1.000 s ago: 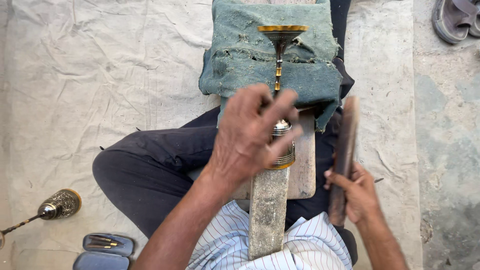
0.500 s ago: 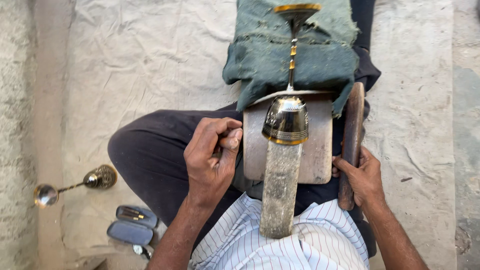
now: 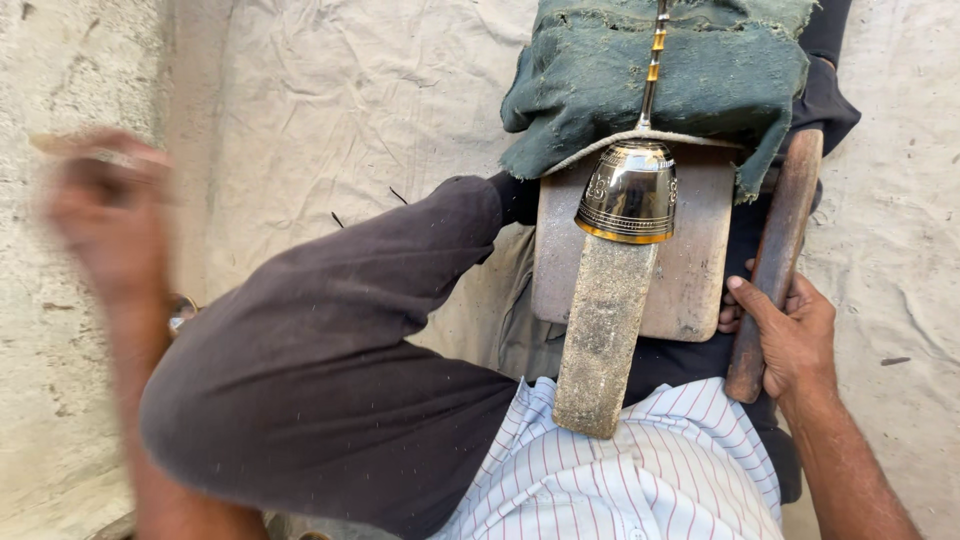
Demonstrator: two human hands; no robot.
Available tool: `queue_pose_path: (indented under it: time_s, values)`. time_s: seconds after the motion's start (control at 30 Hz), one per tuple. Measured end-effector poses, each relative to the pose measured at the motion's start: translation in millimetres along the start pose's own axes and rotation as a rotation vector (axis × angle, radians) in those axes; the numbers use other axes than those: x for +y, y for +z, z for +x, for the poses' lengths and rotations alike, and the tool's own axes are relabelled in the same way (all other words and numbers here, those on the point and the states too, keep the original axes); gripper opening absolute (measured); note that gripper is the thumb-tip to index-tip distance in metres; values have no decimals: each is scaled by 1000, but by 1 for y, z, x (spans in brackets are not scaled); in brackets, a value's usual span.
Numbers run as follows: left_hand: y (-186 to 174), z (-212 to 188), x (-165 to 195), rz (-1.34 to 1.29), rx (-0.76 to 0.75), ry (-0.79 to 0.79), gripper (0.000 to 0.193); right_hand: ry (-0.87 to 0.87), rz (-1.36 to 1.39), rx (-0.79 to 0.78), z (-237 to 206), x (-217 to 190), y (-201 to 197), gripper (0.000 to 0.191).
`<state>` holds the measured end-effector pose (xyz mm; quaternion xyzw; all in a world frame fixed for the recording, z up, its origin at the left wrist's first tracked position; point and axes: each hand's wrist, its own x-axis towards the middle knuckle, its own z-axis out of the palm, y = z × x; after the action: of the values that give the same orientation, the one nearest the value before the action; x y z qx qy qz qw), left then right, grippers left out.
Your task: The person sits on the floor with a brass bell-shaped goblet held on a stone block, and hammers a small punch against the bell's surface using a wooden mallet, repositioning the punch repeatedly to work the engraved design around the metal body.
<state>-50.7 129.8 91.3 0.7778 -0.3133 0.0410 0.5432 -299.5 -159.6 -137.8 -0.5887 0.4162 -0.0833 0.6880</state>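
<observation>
The brass bell-shaped piece (image 3: 628,192) is sitting mouth-down on the upper end of the long rough stake (image 3: 603,335), which is leaning from the person's lap up over the flat wooden board (image 3: 694,262). Its thin banded stem (image 3: 652,62) is running away from the stake across the green padded cloth (image 3: 690,70) beyond the board.

To work this step well, I judge the piece should be kept seated squarely on the stake's tip, with the stem lying steady on the cloth so nothing is rocking while no hand is steadying it.

The right hand (image 3: 790,335) is gripping the lower part of a long wooden bat (image 3: 775,262) just right of the board, fingers wrapped around it and thumb lying along its side; the bat is standing up alongside the board's right edge. The left hand (image 3: 100,205) is well apart from the stake, out to the left over the pale sheet (image 3: 330,110), and is smeared with motion blur; whether it is clenched, released or carrying anything I cannot tell.
</observation>
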Motion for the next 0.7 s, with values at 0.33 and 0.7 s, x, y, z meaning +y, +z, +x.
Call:
queue_pose_path:
  time_s: [0.33,0.7]
  values:
    - [134,-59,-119,-175,-563,-284,24,8,-12,21,2,7,-5,29]
    - [53,-88,-158,-167,-230,-556,31,15,-8,88,11,0,2,31]
